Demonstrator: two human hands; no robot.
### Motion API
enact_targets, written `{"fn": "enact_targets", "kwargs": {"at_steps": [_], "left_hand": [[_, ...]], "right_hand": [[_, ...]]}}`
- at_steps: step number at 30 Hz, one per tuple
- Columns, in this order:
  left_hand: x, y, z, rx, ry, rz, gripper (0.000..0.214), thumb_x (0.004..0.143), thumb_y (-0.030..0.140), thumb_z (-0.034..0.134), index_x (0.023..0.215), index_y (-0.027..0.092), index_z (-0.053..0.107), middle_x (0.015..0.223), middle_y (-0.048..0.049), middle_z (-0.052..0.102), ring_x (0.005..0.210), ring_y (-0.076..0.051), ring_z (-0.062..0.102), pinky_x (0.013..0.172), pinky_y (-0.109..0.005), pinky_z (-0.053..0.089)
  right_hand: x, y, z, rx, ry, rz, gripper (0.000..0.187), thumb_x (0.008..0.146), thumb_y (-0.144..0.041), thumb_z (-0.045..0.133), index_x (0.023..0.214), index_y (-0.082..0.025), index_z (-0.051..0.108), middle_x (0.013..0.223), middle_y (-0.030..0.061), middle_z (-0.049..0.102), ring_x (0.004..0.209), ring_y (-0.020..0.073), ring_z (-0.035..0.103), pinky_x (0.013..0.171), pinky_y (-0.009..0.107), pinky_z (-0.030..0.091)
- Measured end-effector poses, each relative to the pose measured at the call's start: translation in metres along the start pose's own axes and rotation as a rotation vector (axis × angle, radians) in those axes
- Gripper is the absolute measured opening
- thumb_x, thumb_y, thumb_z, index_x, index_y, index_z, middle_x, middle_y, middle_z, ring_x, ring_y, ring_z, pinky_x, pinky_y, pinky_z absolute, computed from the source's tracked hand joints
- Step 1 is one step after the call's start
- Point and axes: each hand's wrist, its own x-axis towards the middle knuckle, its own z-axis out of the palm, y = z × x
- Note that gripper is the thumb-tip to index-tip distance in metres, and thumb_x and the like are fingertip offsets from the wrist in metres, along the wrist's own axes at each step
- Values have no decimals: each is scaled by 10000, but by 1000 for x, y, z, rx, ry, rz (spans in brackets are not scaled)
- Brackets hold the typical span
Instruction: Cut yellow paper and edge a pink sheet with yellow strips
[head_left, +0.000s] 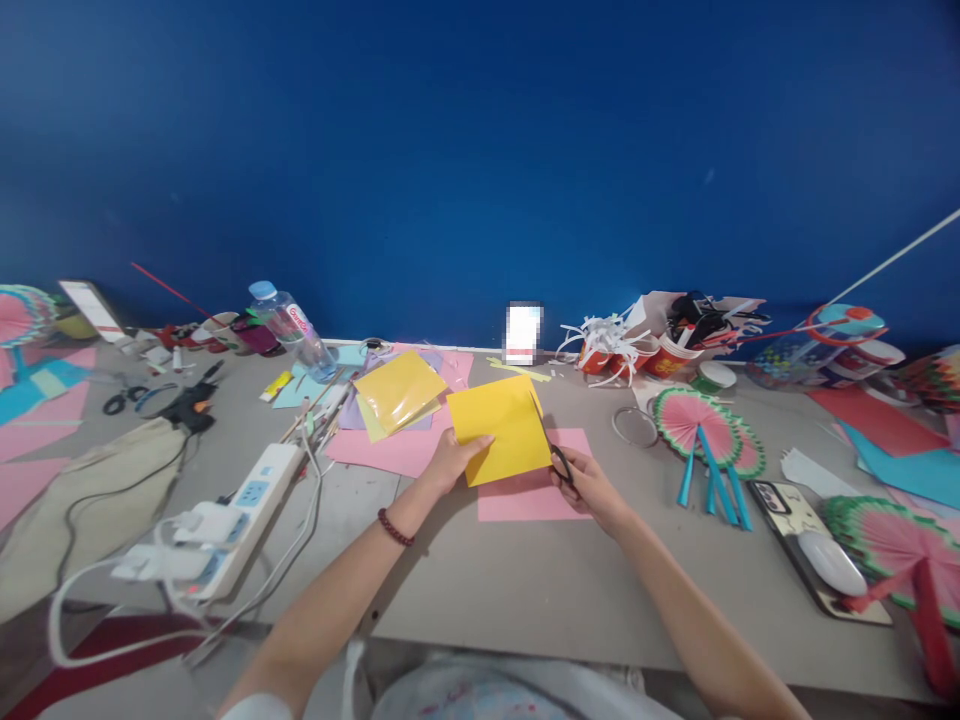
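A yellow sheet of paper is held up over the table by my left hand, its thumb on top near the lower left edge. My right hand grips a pair of black scissors, fingers closed round the handles. The blades lie along the right edge of the yellow sheet, and the far tips reach toward its upper right corner. Beneath the sheet, a pink sheet of paper rests on the table. Left of it, a clear-wrapped pack of yellow paper lies on several coloured sheets.
A white power strip with cables lies at left, near a glue gun and a tilted water bottle. Pink paper fans, a phone and a white mouse are at right. A blurred phone leans on the wall.
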Motion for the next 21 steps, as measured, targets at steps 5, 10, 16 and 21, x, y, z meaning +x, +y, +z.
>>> {"fn": "enact_targets", "kwargs": {"at_steps": [5,10,16,21], "left_hand": [[0,-1,-1,3,3,3,538,661,338,802,1137,148,640,1198,-149,649,1064,-309,637,894,-442,526],[0,1,0,-9,-8,-8,530,659,335,803,1129,148,643,1186,-141,657,1043,-302,646,897,-446,524],[0,2,0,-15,-5,-7,546,666,331,800,1152,150,627,1202,-144,647,1072,-302,633,900,-430,524],[1,0,-1,-16,-15,-14,540,675,345,791,1154,154,630,1211,-149,641,1066,-303,636,895,-442,525]], "right_hand": [[-1,-1,2,-5,14,-11,479,643,-614,705,751,-197,497,534,-76,495,317,2,257,308,149,117],[-2,-2,2,-18,34,-11,476,638,-613,709,742,-195,505,535,-72,502,317,5,257,300,150,117],[-1,0,0,-34,31,-15,463,652,-607,698,739,-196,506,515,-80,486,308,5,224,291,152,105],[-1,-1,1,-20,27,-7,468,634,-600,712,741,-197,500,520,-76,510,300,3,252,297,149,122]]}}
